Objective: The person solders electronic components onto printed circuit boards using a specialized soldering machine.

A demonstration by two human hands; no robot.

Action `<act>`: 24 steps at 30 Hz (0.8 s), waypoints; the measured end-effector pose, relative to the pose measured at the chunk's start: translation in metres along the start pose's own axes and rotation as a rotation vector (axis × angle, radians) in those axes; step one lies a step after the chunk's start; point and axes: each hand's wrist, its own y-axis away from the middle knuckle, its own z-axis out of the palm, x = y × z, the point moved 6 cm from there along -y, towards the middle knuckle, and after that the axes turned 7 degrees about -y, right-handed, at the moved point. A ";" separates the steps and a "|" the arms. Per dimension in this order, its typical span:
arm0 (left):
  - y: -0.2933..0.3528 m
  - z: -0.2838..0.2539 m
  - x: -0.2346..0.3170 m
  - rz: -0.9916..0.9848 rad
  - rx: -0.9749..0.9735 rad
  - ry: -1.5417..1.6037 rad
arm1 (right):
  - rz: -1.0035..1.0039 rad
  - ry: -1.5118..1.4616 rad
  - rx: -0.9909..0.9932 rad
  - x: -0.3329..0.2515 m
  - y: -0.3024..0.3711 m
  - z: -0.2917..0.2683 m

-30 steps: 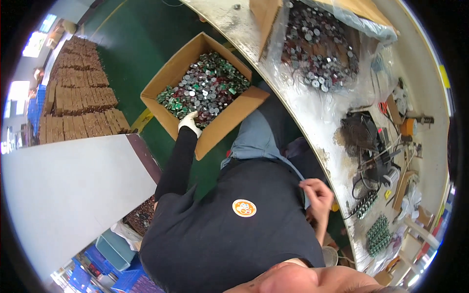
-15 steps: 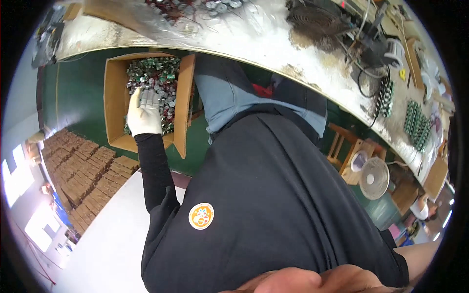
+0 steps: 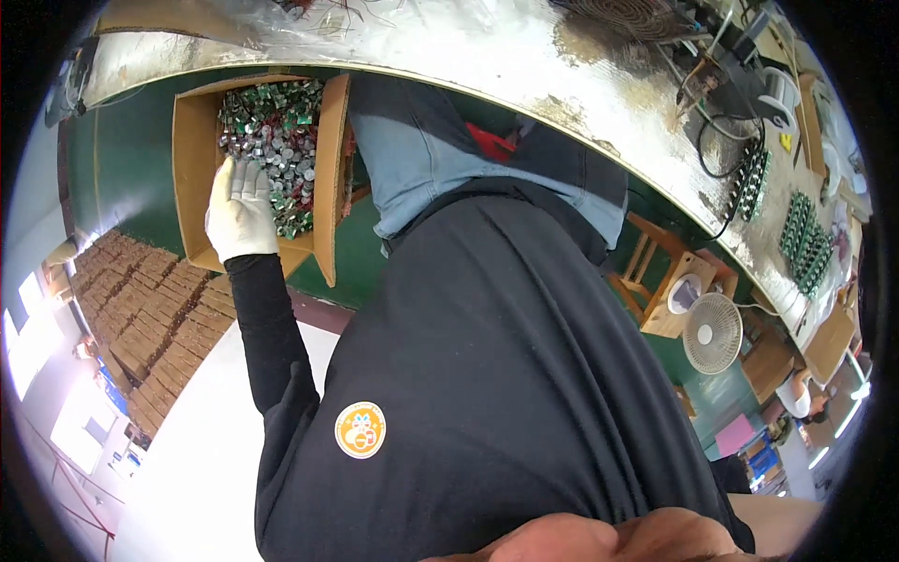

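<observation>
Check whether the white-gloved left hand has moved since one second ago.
Yes: against the cardboard box, the left hand has shifted away from the open flap, toward the opposite wall.

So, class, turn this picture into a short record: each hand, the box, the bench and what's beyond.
Left hand: white-gloved left hand, open, over the box's near end; touch unclear
Right hand: out of view
Box: open cardboard box holding small silver and green parts
Bench: white, stained workbench with green parts in rows
Beyond, right: white fan
Beyond, left: stacked brown blocks
Floor: green floor
</observation>
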 end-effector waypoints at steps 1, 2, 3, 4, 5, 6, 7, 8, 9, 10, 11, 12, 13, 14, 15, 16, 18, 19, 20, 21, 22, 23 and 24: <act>0.000 0.001 -0.005 -0.015 -0.013 -0.009 | 0.009 -0.008 0.000 0.005 -0.002 -0.002; 0.002 0.004 -0.008 -0.005 -0.018 -0.017 | 0.022 -0.013 0.005 0.008 -0.002 -0.003; 0.006 0.007 -0.008 -0.007 -0.012 -0.022 | 0.035 -0.016 0.012 0.010 -0.001 -0.004; 0.010 0.011 -0.007 -0.025 0.007 -0.006 | 0.048 -0.019 0.021 0.013 0.000 -0.006; 0.012 0.012 -0.006 -0.040 0.026 0.008 | 0.061 -0.022 0.031 0.015 0.002 -0.008; 0.009 0.009 -0.007 -0.042 0.028 0.001 | 0.073 -0.024 0.042 0.017 0.004 -0.010; 0.003 0.005 -0.009 -0.041 0.023 0.001 | 0.086 -0.025 0.055 0.019 0.007 -0.012; 0.000 0.003 -0.010 -0.043 0.018 0.000 | 0.098 -0.024 0.069 0.020 0.010 -0.014; 0.001 0.005 -0.010 -0.046 0.016 -0.010 | 0.111 -0.022 0.083 0.021 0.013 -0.016; 0.003 0.006 -0.007 -0.043 0.017 -0.014 | 0.123 -0.020 0.097 0.021 0.017 -0.018; 0.005 0.009 -0.007 -0.043 0.018 -0.015 | 0.133 -0.015 0.107 0.021 0.019 -0.020; 0.007 0.012 -0.006 -0.045 0.015 -0.028 | 0.143 -0.010 0.116 0.020 0.021 -0.022; 0.007 0.013 -0.007 -0.051 0.013 -0.032 | 0.152 -0.006 0.125 0.019 0.023 -0.024; 0.007 0.014 -0.006 -0.052 0.021 -0.033 | 0.161 -0.006 0.134 0.020 0.025 -0.025; 0.007 0.013 -0.006 -0.053 0.029 -0.034 | 0.170 -0.006 0.142 0.021 0.026 -0.027; 0.007 0.012 -0.006 -0.055 0.031 -0.035 | 0.178 -0.008 0.149 0.021 0.027 -0.028; 0.004 0.017 -0.013 -0.064 -0.018 -0.020 | 0.187 0.004 0.162 0.019 0.031 -0.030; 0.005 0.020 -0.014 -0.070 -0.023 -0.018 | 0.191 0.009 0.169 0.018 0.032 -0.030; 0.007 0.023 -0.013 -0.076 -0.011 -0.030 | 0.199 0.008 0.175 0.019 0.034 -0.031; 0.008 0.023 -0.013 -0.081 0.001 -0.042 | 0.206 0.007 0.182 0.020 0.035 -0.032; 0.007 0.023 -0.013 -0.083 0.001 -0.043 | 0.213 0.006 0.189 0.020 0.036 -0.033; 0.006 0.022 -0.014 -0.090 -0.005 -0.034 | 0.220 0.005 0.196 0.021 0.038 -0.033; 0.005 0.021 -0.015 -0.097 -0.011 -0.025 | 0.227 0.004 0.203 0.022 0.040 -0.033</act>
